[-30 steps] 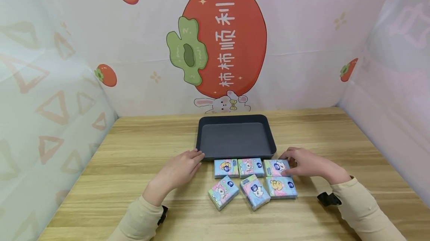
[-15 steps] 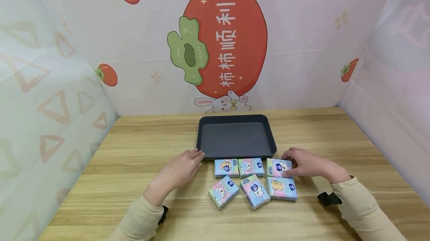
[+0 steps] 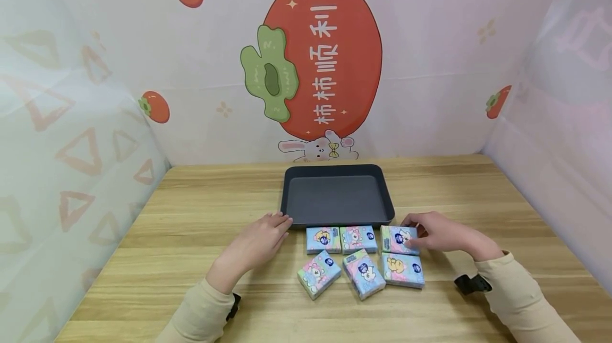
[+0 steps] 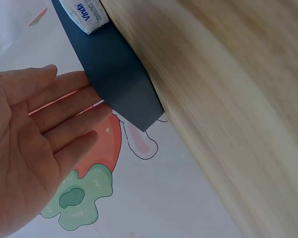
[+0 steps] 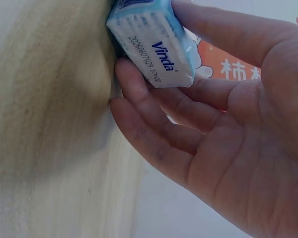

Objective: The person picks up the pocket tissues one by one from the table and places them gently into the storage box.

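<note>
My right hand [image 3: 432, 231] grips a small pack of pocket tissues [image 3: 398, 239] at its right end, thumb on top. In the right wrist view the fingers curl by the Vinda-printed end of that tissue pack [image 5: 156, 52]. My left hand [image 3: 258, 239] lies with straight fingers, its fingertips at the front left corner of a dark grey tray [image 3: 337, 224]. The left wrist view shows the palm [image 4: 25, 158] and the fingertips against the tray's outer wall [image 4: 121, 74]. A yellow-duck tissue pack [image 3: 403, 269] lies just in front of the gripped one.
Two tissue packs, one with a duck [image 3: 323, 240] and one with a bear [image 3: 358, 239], line the tray's front edge. Two more, a bear pack [image 3: 319, 275] and a slanted pack [image 3: 364, 274], lie nearer. A printed cloth [image 3: 430, 120] walls the wooden table's [image 3: 201, 194] back.
The tissue pack under my right hand has slid slightly right and straightened, opening a wider gap to its left neighbour. The pack in front shifted a little too. My left hand stays put.
</note>
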{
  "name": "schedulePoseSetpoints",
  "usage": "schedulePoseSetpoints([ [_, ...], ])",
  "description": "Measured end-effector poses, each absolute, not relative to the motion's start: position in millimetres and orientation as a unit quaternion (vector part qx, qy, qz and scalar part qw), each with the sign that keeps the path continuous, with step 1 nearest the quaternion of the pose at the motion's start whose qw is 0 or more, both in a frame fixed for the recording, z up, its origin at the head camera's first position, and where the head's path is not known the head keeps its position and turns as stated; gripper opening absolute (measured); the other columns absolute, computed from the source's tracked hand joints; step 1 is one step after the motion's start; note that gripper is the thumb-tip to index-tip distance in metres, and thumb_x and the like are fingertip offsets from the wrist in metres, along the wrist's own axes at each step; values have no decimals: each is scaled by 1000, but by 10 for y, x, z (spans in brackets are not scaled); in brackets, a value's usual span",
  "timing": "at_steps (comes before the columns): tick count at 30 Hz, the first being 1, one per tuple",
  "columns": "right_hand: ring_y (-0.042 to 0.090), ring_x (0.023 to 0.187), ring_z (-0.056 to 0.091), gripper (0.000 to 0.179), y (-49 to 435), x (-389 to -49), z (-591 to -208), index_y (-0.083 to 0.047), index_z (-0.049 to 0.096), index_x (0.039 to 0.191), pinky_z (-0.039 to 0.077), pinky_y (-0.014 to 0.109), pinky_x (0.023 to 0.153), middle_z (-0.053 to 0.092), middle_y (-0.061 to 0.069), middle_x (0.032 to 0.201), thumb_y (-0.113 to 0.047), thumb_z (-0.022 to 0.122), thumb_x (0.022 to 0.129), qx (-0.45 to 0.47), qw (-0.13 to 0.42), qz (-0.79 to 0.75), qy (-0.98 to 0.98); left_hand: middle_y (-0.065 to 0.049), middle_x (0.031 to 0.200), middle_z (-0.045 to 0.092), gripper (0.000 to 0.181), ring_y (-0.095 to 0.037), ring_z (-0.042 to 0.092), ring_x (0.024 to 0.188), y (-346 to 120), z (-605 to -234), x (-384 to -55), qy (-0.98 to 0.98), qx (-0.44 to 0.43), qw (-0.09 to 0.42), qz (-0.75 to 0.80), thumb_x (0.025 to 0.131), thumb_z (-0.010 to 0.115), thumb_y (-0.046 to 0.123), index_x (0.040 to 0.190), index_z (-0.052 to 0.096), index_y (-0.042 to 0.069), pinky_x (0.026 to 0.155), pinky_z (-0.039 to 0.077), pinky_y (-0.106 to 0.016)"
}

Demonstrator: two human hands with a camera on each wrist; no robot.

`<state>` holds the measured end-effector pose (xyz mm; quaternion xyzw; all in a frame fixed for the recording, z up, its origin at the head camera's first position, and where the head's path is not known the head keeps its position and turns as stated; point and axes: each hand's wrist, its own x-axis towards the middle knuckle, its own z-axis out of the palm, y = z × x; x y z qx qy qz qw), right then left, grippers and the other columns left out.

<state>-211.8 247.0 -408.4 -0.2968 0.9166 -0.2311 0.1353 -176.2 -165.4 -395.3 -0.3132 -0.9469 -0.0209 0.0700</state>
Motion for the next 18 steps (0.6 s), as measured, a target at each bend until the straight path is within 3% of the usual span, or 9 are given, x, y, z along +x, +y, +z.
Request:
schedulePoseSetpoints([
  [18,4,79,55,33,2459,-2082,-3969,-10,65,105,53,22,68,62,-7,91,-37,68,86,-300,117,-260,910,-16,127,61,33,-31,56,120,-1646,-3947,-1741,-950,-305,65,-27,96,55,16,123,61,-1,106,44,-44],
])
